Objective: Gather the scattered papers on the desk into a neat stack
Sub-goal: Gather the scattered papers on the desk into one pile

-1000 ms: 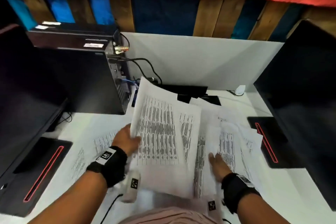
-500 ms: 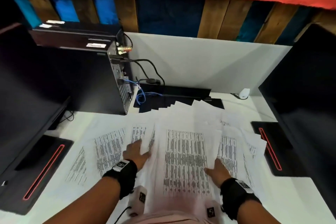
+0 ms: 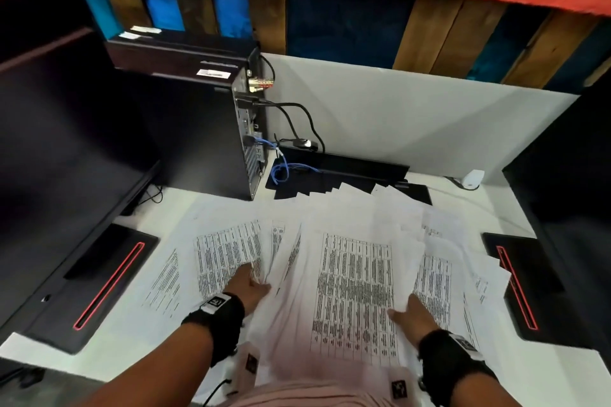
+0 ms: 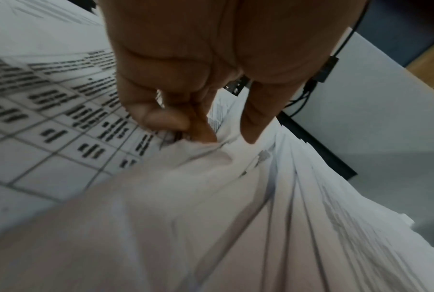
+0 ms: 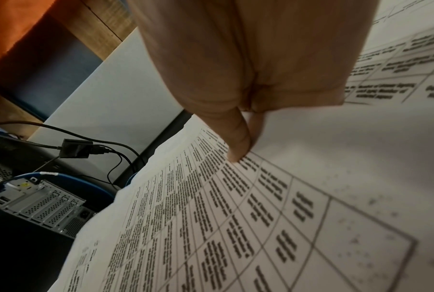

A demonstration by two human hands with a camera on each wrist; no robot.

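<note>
Printed papers lie fanned over the white desk (image 3: pixel 158 334). The central pile (image 3: pixel 357 291) has a table-printed sheet on top. My left hand (image 3: pixel 254 284) is at the pile's left edge; in the left wrist view its curled fingers (image 4: pixel 170 120) and thumb pinch the sheet edges (image 4: pixel 235 177). My right hand (image 3: pixel 410 311) holds the pile's right edge, with its thumb (image 5: pixel 238 146) on the top sheet (image 5: pixel 210 217) and its fingers hidden under paper. Loose sheets (image 3: pixel 224 251) lie left of the pile, and more sheets (image 3: pixel 463 274) stick out on the right.
A black computer tower (image 3: pixel 198 129) with cables (image 3: pixel 281 168) stands at the back left. Dark monitors rise on the left (image 3: pixel 66 158) and right (image 3: pixel 568 208), their red-striped bases (image 3: pixel 109 284) (image 3: pixel 515 287) flanking the papers. A black keyboard (image 3: pixel 347 168) lies behind the pile, against a white partition (image 3: pixel 396 116).
A second ago my left hand held a sheet raised; it now lies flat on the pile. Both hands have settled at the pile's two side edges.
</note>
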